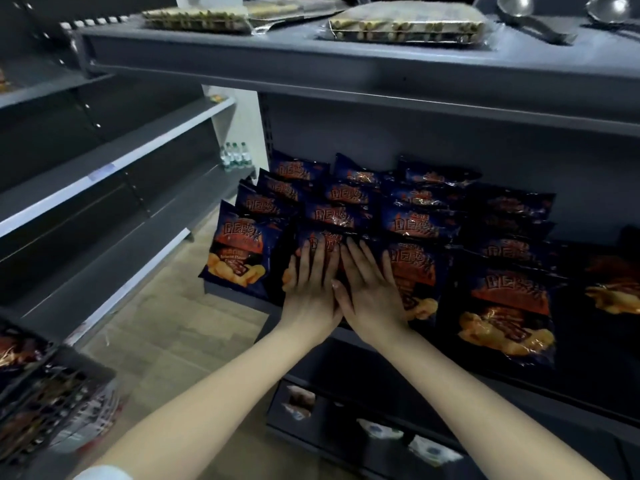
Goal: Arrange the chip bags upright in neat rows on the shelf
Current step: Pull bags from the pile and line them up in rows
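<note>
Several dark blue chip bags with orange print stand in rows on a dark grey shelf (571, 386). My left hand (310, 287) and my right hand (372, 292) lie side by side with straight fingers, pressing flat on the front bag of the second row (320, 239), which they mostly hide. To the left stands the front bag of the first row (239, 252). To the right are another front bag (417, 271) and a larger-looking one (507, 313). More bags (346, 194) line up behind them toward the shelf back.
The shelf above (346, 74) carries flat packs of wafer rolls (405, 26) and metal ladles (519, 10). A black crate (41, 393) with snack bags sits at lower left. Grey shelves (114, 161) run along the left, with water bottles (235, 155) behind. Packets (433, 448) lie on the lower shelf.
</note>
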`<state>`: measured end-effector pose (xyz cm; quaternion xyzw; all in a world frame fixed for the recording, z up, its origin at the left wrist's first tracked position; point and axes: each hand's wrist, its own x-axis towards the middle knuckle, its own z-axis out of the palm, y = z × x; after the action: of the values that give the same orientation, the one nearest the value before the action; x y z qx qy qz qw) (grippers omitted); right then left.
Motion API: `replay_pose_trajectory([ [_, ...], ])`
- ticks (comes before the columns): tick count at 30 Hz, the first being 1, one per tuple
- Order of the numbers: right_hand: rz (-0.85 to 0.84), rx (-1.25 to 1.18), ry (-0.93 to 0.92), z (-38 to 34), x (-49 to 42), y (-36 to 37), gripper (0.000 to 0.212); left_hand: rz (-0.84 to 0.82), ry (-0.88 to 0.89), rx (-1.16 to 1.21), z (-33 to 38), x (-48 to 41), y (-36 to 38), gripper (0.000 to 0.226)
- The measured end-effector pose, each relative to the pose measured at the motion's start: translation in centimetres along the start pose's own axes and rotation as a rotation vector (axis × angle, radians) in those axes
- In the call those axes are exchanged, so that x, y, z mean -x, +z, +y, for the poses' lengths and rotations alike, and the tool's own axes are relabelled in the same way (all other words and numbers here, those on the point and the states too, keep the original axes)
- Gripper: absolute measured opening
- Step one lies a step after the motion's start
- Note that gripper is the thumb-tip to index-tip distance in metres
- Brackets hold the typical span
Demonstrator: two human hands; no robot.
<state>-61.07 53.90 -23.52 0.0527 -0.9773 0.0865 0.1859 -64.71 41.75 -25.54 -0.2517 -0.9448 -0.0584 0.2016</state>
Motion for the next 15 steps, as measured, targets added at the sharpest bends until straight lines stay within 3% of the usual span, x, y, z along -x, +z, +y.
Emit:
replay_pose_trajectory([
  [6, -0.029, -0.022, -0.028, 0.6, -0.1, -0.1, 0.06, -0.01, -0.035, 0.078, -0.1, -0.7, 0.5, 0.064],
  [15, 0.111, -0.072, -0.032, 2.1, 1.4, -1.7, 0.062, 0.061, 0.057, 0.186, 1.5, -0.9, -1.1, 0.063],
])
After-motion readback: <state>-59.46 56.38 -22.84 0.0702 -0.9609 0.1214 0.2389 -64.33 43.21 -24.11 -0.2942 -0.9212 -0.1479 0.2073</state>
